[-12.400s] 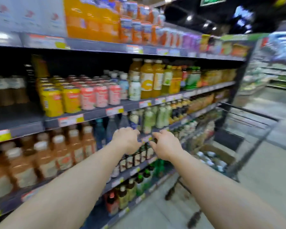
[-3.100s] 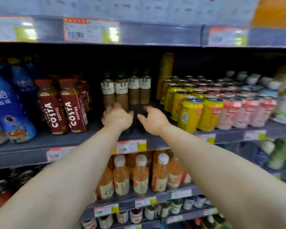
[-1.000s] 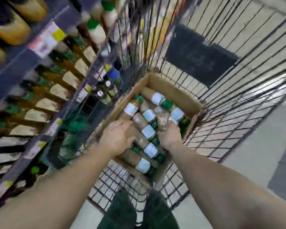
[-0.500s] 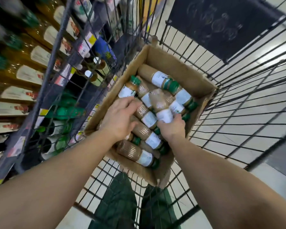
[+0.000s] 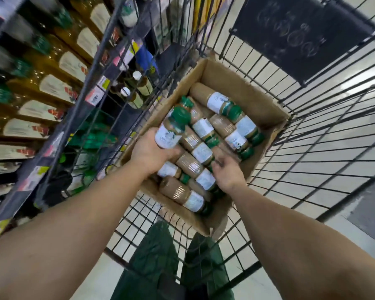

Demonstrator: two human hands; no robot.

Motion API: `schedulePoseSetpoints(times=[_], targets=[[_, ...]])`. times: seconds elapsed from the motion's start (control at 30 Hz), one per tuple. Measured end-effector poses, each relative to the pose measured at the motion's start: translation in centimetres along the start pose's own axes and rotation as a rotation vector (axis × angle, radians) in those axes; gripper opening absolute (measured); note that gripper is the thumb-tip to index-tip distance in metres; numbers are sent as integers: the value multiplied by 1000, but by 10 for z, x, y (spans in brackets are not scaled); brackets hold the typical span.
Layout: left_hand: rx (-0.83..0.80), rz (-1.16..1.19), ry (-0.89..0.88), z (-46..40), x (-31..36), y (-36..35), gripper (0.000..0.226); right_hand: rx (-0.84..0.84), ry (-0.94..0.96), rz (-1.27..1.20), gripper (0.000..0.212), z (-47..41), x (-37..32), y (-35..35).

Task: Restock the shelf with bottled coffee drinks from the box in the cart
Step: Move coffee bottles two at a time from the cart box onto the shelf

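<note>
Left hand (image 5: 148,151) gripped bottle (image 5: 171,131) above box (image 5: 247,98), frame centre; right hand (image 5: 227,173) curled onto lying bottles (image 5: 204,178), grasp unclear.

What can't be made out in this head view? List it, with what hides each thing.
- Right hand: its fingers reach down among the bottles in the box; whether they grip one is hidden by the hand's back.
- Held bottle in the left hand: label print too small to read.
- Shelf bottles: blurred and crossed by the cart wires.
- Bottles in the box's lower layer: covered by those on top, so no count.
</note>
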State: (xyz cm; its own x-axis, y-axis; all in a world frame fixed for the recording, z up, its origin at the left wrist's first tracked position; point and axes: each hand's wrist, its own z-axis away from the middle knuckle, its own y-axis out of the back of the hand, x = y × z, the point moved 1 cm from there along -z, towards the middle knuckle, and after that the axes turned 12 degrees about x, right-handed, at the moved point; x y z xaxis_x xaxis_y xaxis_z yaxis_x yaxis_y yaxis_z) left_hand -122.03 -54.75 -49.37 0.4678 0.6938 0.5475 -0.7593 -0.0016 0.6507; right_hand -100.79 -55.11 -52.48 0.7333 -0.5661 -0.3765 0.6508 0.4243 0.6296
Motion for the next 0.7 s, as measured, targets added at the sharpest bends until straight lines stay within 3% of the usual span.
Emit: schedulePoseSetpoints(times=[0.13, 0.3, 0.4, 0.57, 0.7], targets=[[1, 267, 114, 2, -9, -2, 52, -144, 34, 208, 65, -1, 12, -32], [-13, 260, 108, 5, -23, -1, 55, -76, 52, 277, 62, -2, 21, -48], [-6, 233, 123, 8, -29, 3, 58, -84, 76, 329, 76, 1, 13, -43], [-54, 192, 62, 21, -21, 21, 57, -109, 51, 148, 73, 26, -11, -11], [-84, 193, -28, 36, 0, 47, 53, 7, 138, 52, 74, 68, -32, 18]])
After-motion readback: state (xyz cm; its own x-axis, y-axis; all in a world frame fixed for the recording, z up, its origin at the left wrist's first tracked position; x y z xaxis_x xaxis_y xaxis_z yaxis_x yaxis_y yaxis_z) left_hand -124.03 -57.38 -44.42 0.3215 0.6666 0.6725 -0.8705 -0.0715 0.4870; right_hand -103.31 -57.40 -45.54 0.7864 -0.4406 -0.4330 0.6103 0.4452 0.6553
